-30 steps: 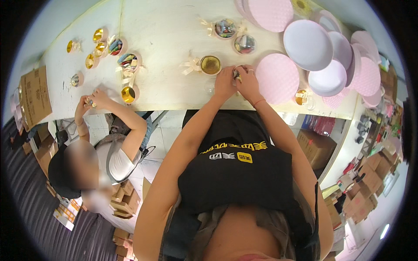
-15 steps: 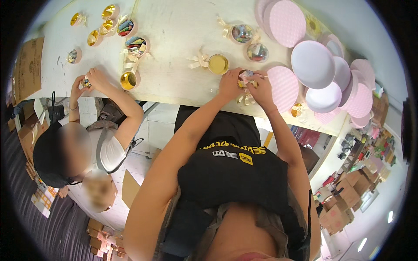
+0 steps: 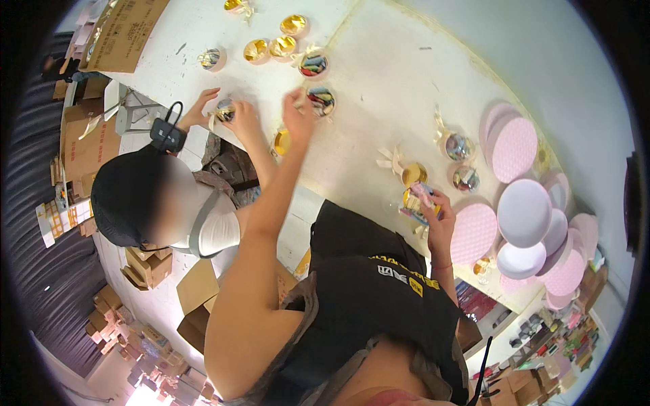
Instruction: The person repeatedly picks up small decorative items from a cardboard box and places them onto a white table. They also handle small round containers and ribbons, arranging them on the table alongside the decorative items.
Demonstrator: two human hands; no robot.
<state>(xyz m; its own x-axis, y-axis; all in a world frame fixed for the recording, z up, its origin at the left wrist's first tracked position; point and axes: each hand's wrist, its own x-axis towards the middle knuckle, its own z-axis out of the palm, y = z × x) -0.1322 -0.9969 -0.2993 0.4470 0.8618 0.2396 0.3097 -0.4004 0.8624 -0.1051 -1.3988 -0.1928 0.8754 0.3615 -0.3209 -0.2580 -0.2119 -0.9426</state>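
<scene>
Stretched to the back left, my left hand (image 3: 298, 115) is at a pink tub of colorful small items (image 3: 321, 99), fingers bent; whether it grips anything is unclear. My right hand (image 3: 439, 216) holds a small container with pink and colorful wrapped pieces (image 3: 416, 203), just below a round gold-topped container (image 3: 414, 172) with a cream ribbon. Two filled round containers (image 3: 458, 147) (image 3: 466, 179) stand beyond it. A gold-lined tub (image 3: 281, 143) sits under my left forearm's side, partly hidden.
A co-worker (image 3: 149, 196) at my left handles a small container (image 3: 225, 109) with both hands. Several gold-lined tubs (image 3: 293, 25) stand at the back beside a cardboard sheet (image 3: 118, 34). Pink round lids (image 3: 514, 149) and white ones (image 3: 525, 213) pile up at the right on the table (image 3: 386, 74).
The view has swung left. My left hand has left the container it held with my right hand and reached leftward to a filled tub. My right hand still holds its container.
</scene>
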